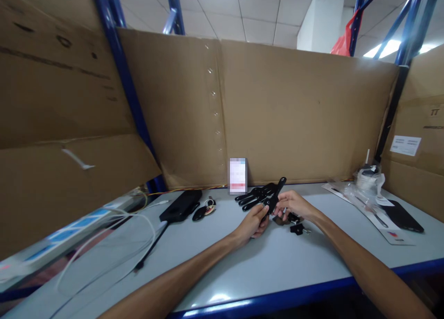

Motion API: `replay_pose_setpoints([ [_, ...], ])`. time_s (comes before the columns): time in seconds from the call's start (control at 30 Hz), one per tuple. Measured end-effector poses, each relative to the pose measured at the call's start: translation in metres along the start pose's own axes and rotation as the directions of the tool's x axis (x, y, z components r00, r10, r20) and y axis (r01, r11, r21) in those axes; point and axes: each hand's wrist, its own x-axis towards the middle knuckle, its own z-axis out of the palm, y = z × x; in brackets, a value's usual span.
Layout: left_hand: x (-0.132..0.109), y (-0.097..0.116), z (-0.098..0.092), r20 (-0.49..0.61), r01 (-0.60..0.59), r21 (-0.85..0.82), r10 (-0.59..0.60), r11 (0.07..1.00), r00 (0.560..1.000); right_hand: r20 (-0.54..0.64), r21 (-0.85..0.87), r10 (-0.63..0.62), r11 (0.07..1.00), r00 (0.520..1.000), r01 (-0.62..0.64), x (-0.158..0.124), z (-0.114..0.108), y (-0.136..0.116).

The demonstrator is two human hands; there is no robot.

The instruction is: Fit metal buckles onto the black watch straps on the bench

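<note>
My left hand (256, 219) is closed around a black piece with a long rounded handle (280, 186), which tilts up and to the right over the table. Close against its right side is my right hand (293, 204), with its fingers curled in; whatever they pinch is hidden. Behind the left hand, several similar black handles (255, 196) lie fanned out on the table. Small black parts with metal pins (297, 229) rest just below the right hand, partly covered by it.
A phone (237, 176) with a lit screen leans on the cardboard wall (277, 106). Keys (204, 210), a black power bank (181, 205), cables and a power strip (79, 224) are at left. At right lie a dark phone (402, 215) and plastic packaging (369, 185).
</note>
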Motion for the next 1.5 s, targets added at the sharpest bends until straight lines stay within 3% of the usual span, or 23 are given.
replay_pose_setpoints([
  [0.3, 0.0, 0.002, 0.002, -0.003, 0.015, 0.003, -0.015, 1.0, 1.0, -0.02, -0.01, 0.0, 1.0, 1.0, 0.0, -0.001, 0.002, -0.003],
  [0.6, -0.005, 0.007, 0.005, 0.038, 0.005, 0.017, -0.005, 1.0, 0.999, -0.194, 0.007, -0.033, 0.999, 0.98, 0.035, 0.006, 0.015, 0.002],
  [0.8, -0.004, 0.008, 0.006, 0.01, 0.021, 0.024, -0.022, 0.999, 1.0, -0.295, -0.009, -0.072, 0.997, 0.953, 0.072, 0.01, 0.021, 0.008],
  [1.5, -0.003, 0.003, 0.004, -0.005, -0.03, 0.045, 0.03, 0.999, 1.0, -0.288, -0.01, -0.102, 0.995, 0.952, 0.103, 0.012, 0.023, 0.012],
])
